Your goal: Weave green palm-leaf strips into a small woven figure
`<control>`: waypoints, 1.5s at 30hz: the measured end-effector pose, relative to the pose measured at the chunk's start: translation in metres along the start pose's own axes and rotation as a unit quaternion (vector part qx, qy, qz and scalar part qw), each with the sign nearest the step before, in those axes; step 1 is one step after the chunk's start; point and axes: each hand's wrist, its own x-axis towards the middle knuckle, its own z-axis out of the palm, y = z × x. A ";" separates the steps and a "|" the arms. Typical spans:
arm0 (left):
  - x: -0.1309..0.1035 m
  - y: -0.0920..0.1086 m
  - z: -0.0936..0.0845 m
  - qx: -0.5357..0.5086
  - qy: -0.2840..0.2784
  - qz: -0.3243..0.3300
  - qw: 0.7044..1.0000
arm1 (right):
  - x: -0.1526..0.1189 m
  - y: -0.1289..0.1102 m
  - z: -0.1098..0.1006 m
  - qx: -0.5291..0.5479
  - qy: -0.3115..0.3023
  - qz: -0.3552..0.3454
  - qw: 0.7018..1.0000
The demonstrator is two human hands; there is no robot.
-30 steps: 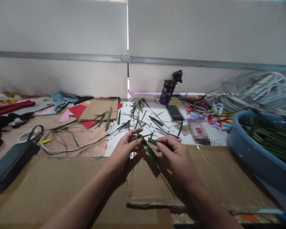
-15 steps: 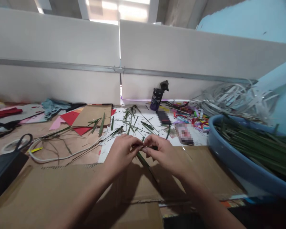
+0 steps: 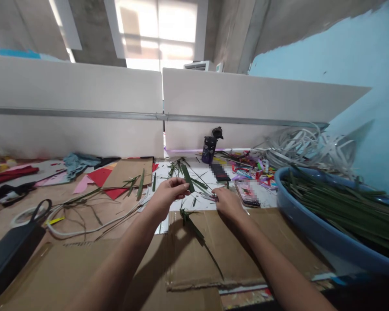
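Note:
My left hand point(image 3: 171, 194) is pinched closed on a broad green leaf strip point(image 3: 187, 178), which stands up from the fingertips. To its right, my right hand point(image 3: 227, 201) is closed around what looks like a pair of scissors point(image 3: 208, 196), with thin pale blades pointing left; its handles are mostly hidden by the fingers. Below and between the hands, a knotted green leaf piece point(image 3: 194, 229) with a long thin stem lies on the cardboard point(image 3: 240, 250), touched by neither hand. Leaf scraps are scattered on the white paper beyond.
A blue basin point(image 3: 298, 229) of long green leaves stands at right. Behind are a dark bottle point(image 3: 208, 149) with its lid up, two phones point(image 3: 248, 193), colourful scraps and coiled white strips point(image 3: 294, 144). A black case point(image 3: 14, 246) and a white cable lie left.
My hands have moved apart and let go of the knotted leaf piece, now on the cardboard. The left holds a leaf strip, the right has taken the scissors. The view has tilted up.

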 end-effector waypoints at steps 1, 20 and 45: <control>0.002 -0.001 0.002 -0.020 -0.005 -0.004 1.000 | -0.001 -0.002 0.003 -0.007 0.004 -0.001 1.000; 0.016 -0.033 0.003 -0.108 0.029 -0.017 0.994 | -0.030 -0.029 -0.020 0.357 0.119 -0.066 0.924; 0.018 -0.047 0.023 -0.074 0.002 0.015 0.997 | -0.041 -0.047 -0.020 0.536 0.007 -0.029 0.844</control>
